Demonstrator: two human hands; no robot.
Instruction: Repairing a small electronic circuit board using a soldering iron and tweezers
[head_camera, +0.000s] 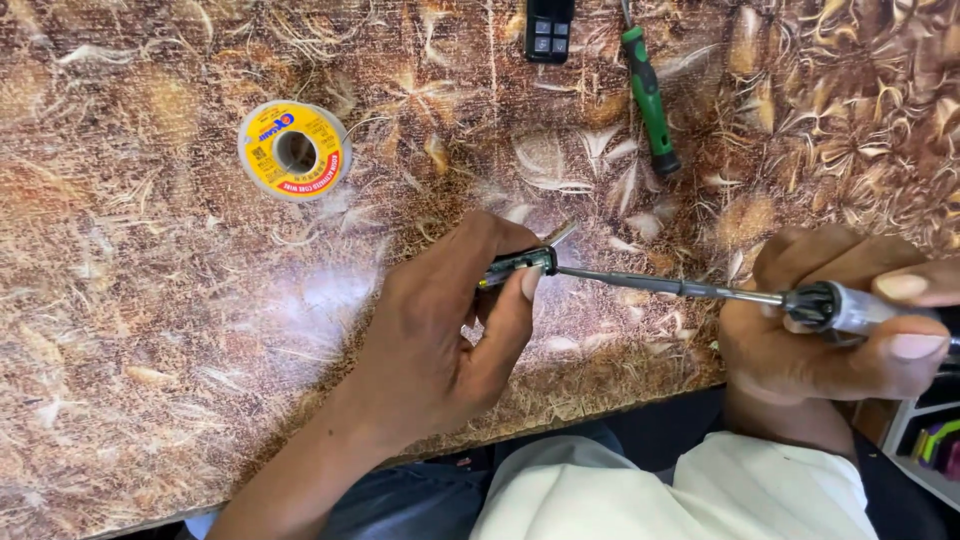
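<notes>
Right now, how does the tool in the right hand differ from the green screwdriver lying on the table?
The soldering iron is gripped by the right hand; the green screwdriver lies untouched. The iron has a clear handle and lies nearly level in the picture; the screwdriver's handle is green and it lies steeply. Both are slim hand tools.

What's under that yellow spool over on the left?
The yellow spool lies flat on the brown patterned tabletop. Through its centre hole only a dim surface shows; whatever its rim covers is hidden.
</notes>
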